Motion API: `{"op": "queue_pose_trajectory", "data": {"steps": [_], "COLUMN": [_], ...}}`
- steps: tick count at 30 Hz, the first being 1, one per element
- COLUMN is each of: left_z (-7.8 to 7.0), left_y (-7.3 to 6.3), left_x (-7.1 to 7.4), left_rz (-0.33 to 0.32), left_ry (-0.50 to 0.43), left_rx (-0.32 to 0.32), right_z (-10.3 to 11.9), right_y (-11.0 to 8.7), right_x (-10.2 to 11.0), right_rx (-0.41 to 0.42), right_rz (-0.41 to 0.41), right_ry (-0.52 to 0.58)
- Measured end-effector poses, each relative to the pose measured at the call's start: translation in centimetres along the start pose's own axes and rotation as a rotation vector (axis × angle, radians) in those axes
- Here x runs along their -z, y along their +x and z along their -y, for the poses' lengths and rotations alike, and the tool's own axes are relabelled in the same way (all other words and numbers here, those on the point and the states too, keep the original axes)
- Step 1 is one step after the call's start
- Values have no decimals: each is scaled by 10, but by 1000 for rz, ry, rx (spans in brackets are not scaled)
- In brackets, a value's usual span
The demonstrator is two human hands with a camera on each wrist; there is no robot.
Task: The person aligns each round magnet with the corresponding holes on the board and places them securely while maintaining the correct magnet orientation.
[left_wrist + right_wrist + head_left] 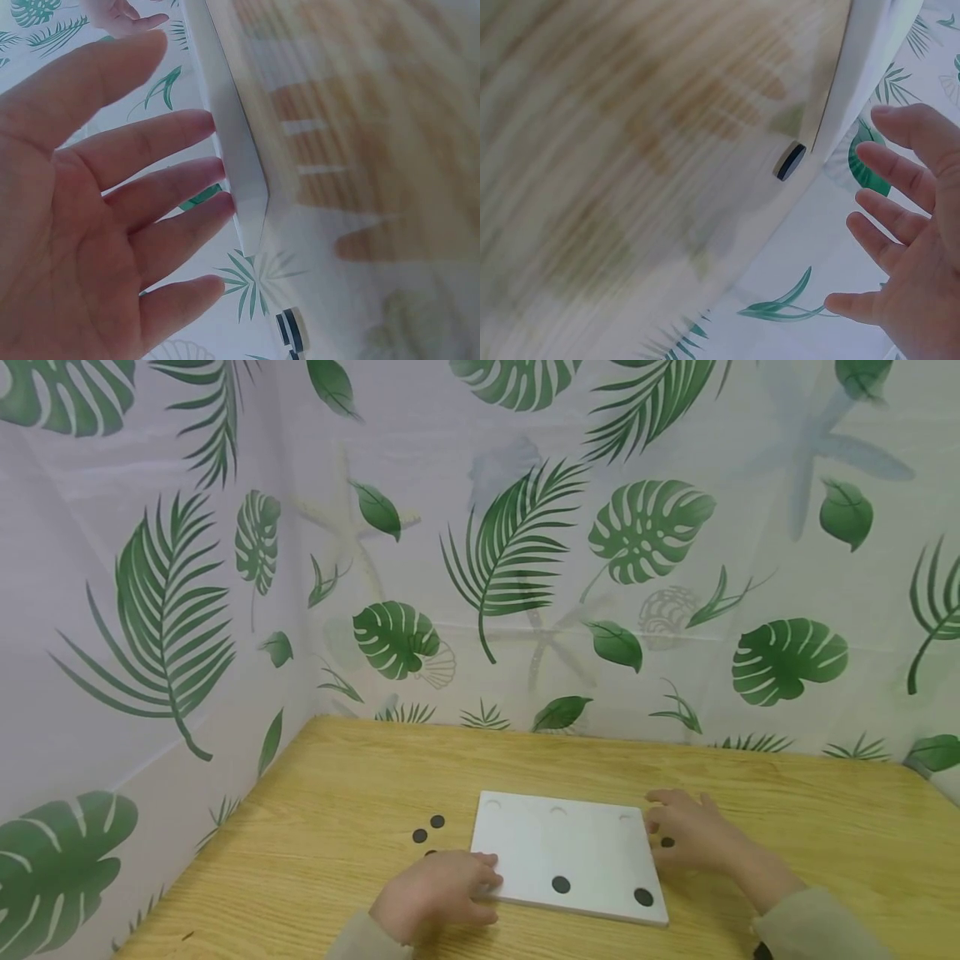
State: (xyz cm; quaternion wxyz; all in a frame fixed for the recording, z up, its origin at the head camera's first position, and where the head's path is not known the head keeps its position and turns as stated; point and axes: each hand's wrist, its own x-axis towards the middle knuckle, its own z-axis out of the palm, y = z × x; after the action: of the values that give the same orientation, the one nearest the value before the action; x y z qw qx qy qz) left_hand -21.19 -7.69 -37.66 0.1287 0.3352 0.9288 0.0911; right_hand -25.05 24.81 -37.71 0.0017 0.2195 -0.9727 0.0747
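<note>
Head: got thin white rectangular plastic-looking board (558, 847) flat on yellow wood-grain table (360, 777), btwn left hand (442, 893) & right hand (693, 839); prob at board-steadying/squaring step, w/ filling only partly done; next likely calls for pinching one loose flat round black disc (420, 835) & centring over bare shallow round recess (558, 811) w/o nudging board; re looks: plain white, w/ three bare recesses along far edge & two black discs near front edge; can't tell what's under left hand at near-left corner

Left wrist: see left hand spread, fingers nearly straight, tips at board edge, seemingly touching, gripping nothing; also black discs at bottom of view

Right wrist: see right hand relaxed, fingers apart, holding nothing, thumb close to board edge, can't tell if touching; also one black disc on table near board corner
</note>
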Motion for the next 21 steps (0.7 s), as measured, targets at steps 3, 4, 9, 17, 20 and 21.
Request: {"op": "queue_pose_trajectory", "data": {"steps": [3,4,9,17,20,21], "left_z": [0,0,0,1,1,1], "left_y": [0,0,0,0,1,0], "left_x": [0,0,0,0,-1,-1], "left_rz": [2,2,-6,-1,-1,0], "left_ry": [-7,-7,-12,-18,-17,-18], "left_rx": [10,11,4,10,10,11], "right_z": [0,0,-2,-9,-9,-9], "right_y": [-1,-2,-3,-1,-1,-1], "right_x": [1,2,3,-2,-3,-3], "right_rx": [-5,-4,-4,-37,-52,-54], "right_rz": [4,2,-7,8,19,17], "right_ry": [2,-1,-4,-16,-27,-33]}}
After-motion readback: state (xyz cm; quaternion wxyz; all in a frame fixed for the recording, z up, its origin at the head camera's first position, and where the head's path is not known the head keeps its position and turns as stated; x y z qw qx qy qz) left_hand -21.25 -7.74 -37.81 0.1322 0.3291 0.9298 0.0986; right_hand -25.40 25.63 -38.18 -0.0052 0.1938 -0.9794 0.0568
